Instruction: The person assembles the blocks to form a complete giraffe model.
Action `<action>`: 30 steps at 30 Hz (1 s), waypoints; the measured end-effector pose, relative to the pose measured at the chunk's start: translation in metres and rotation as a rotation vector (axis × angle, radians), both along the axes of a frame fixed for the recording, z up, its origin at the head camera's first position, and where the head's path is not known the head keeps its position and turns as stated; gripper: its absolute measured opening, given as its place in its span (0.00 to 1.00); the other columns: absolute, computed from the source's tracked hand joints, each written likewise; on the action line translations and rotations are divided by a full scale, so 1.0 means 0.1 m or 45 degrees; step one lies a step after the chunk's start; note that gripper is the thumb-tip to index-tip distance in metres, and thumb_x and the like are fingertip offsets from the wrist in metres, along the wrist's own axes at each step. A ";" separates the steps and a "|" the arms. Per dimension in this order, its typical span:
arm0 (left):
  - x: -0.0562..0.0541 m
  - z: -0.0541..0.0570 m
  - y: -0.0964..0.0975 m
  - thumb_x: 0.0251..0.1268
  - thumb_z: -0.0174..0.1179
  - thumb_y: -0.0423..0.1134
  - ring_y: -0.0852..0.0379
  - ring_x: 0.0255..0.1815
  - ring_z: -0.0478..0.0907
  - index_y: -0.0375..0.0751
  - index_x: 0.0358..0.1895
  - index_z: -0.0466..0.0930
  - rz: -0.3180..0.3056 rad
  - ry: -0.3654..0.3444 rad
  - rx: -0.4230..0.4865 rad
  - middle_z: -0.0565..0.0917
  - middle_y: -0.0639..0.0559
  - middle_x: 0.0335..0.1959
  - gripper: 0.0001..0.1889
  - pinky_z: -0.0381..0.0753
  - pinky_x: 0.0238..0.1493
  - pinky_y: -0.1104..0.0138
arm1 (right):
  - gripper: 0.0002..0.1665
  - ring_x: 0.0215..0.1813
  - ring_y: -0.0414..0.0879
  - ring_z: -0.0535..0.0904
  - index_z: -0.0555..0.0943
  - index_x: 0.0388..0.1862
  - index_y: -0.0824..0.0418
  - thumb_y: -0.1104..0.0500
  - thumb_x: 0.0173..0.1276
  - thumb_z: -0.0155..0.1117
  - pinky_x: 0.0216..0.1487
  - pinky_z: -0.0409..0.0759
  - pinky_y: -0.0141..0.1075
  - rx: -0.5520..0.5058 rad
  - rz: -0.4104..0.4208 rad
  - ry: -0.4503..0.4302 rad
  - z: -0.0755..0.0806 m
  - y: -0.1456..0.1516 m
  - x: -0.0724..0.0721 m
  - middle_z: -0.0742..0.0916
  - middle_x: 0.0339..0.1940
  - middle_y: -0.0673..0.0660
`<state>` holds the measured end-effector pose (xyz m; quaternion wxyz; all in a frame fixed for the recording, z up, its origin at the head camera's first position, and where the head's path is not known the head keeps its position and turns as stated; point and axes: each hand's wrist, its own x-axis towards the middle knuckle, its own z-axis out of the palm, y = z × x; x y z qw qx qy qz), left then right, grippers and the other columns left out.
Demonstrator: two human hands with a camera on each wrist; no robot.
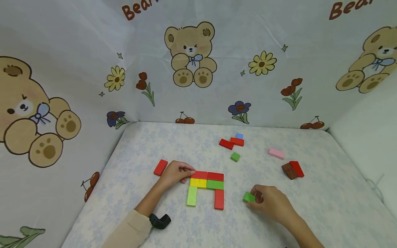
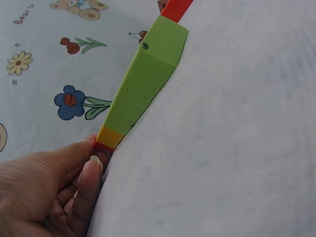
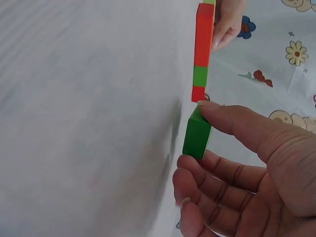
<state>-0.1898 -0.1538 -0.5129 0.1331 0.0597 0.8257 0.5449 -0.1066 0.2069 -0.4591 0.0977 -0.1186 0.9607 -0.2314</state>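
Several flat blocks lie joined edge to edge on the table. Two red blocks form the far row, a yellow block [image 1: 198, 183] and a green block [image 1: 215, 185] the middle one. A light green block [image 1: 192, 196] and a red block [image 1: 219, 199] extend toward me like legs. My left hand [image 1: 175, 172] has thumb and index finger pinched at the left end of the far-left red block [image 1: 200, 175]. To the right of this shape, my right hand [image 1: 270, 199] pinches a small green block [image 3: 197, 136] between thumb and fingers, close over the table.
A loose red block [image 1: 160, 167] lies left, beyond my left forearm. Farther back are red blocks, a blue block [image 1: 239, 136] and a small green block [image 1: 235, 157]. At the right lie a pink block [image 1: 276, 153], a brown block [image 1: 289, 171] and another red block [image 1: 297, 168].
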 end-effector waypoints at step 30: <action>-0.04 -0.02 0.00 0.63 0.72 0.46 0.57 0.19 0.78 0.48 0.41 0.91 0.004 -0.005 -0.006 0.87 0.53 0.28 0.09 0.84 0.28 0.64 | 0.16 0.23 0.32 0.67 0.86 0.37 0.54 0.50 0.55 0.83 0.24 0.68 0.27 -0.013 0.573 0.153 0.14 -1.26 0.14 0.77 0.21 0.42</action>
